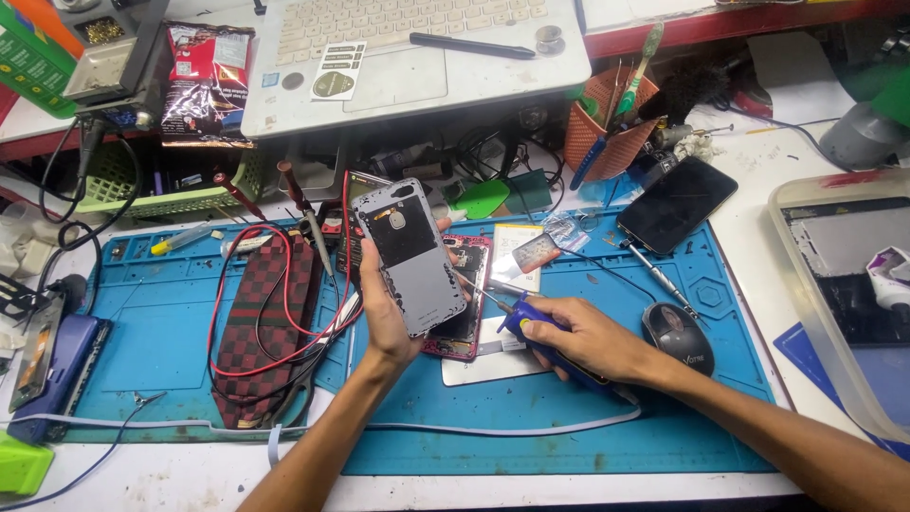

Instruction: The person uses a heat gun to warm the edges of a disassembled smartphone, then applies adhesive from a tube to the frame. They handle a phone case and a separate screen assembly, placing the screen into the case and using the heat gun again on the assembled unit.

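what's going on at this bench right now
A person is working on a phone over a blue work mat. The left hand holds up a grey phone back cover, inner side toward the camera. The right hand holds a blue-handled screwdriver, tip toward an opened phone with a red frame lying on the mat. A second phone, dark screen up, lies at the mat's far right, with a computer mouse nearby.

Red-black foil packet (206, 83) upper left; dark, seemingly blank phone screen (676, 204) right.
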